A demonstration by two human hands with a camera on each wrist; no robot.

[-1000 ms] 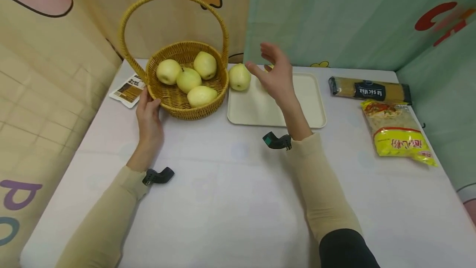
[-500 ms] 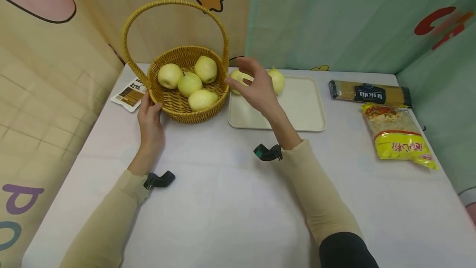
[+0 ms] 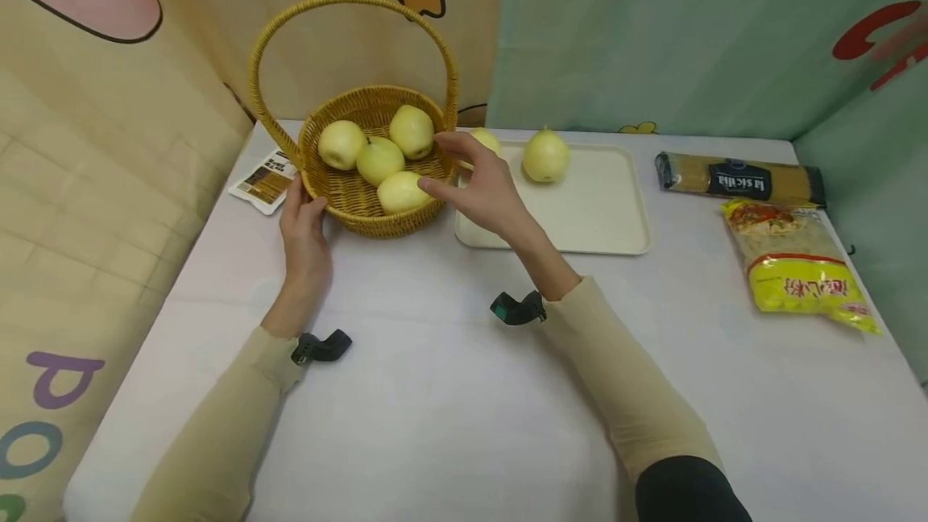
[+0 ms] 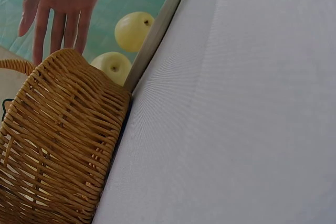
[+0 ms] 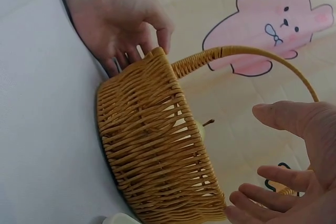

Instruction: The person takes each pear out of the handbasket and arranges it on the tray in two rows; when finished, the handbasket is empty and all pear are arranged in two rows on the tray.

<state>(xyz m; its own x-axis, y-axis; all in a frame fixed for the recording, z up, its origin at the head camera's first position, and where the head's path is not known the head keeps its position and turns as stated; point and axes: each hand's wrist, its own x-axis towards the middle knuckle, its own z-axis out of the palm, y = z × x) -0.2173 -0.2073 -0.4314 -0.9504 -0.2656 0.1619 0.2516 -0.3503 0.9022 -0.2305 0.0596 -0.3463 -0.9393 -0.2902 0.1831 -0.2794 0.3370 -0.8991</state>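
Observation:
In the head view, a woven basket (image 3: 384, 225) with a tall arched handle holds several pale yellow-green pears (image 3: 380, 161). My left hand (image 3: 306, 252) grips the basket's left side, thumb at the rim and fingers against the outer wall, as the right wrist view also shows of that hand (image 5: 118, 24). Over the basket's right edge hovers my right hand (image 3: 484, 193), thumb and fingers spread apart, holding nothing. Its thumb overlaps the front pear (image 3: 399, 193) in this view. On the cream tray (image 3: 594, 212) stand two pears, one in plain sight (image 3: 545, 156), the other (image 3: 484, 138) partly behind my right hand.
A white and brown packet (image 3: 264, 182) lies left of the basket, partly beneath its edge. At the right are a long pasta pack (image 3: 739, 179) and a yellow bag of noodles (image 3: 801, 264). Printed curtains (image 3: 638, 39) hang behind the table's far edge.
My right hand has moved left from above the tray to the basket's right edge, uncovering a pear on the tray. My left hand stays on the basket.

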